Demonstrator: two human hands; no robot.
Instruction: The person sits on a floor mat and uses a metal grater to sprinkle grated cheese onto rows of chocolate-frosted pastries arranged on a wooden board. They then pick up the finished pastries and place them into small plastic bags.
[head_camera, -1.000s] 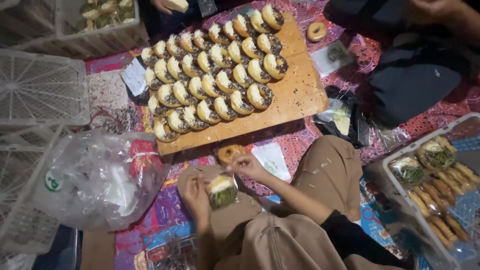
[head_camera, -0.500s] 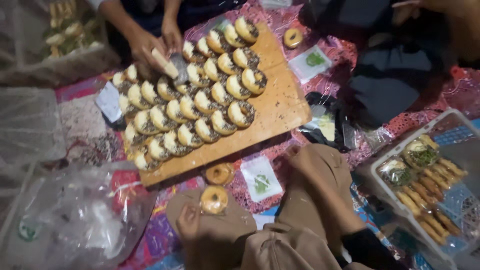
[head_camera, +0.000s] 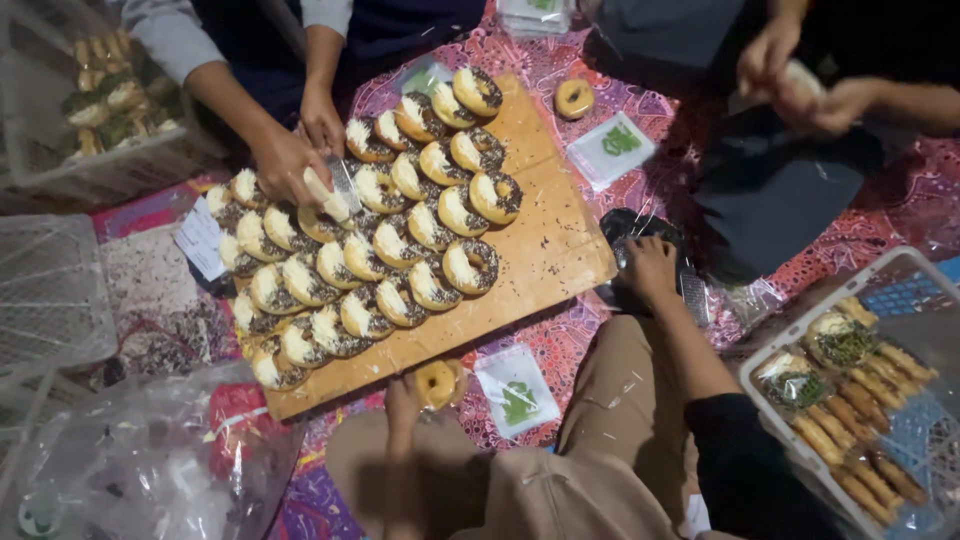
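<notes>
Down on the patterned floor cloth (head_camera: 880, 215), a wooden board (head_camera: 545, 235) loaded with rows of topped doughnuts (head_camera: 400, 240); off right, a clear tray (head_camera: 905, 265) of long pastries; left hand (head_camera: 405, 395) up by the board's near edge, fingers wrapped round a plain ring doughnut (head_camera: 437, 383); right hand (head_camera: 650, 265) out flat, fingers spread on a dark bag (head_camera: 640, 225) beside the board; between the two, a small clear packet (head_camera: 517, 390) with a green label

Dim floor under a patterned red batik cloth (head_camera: 590, 350)
</notes>
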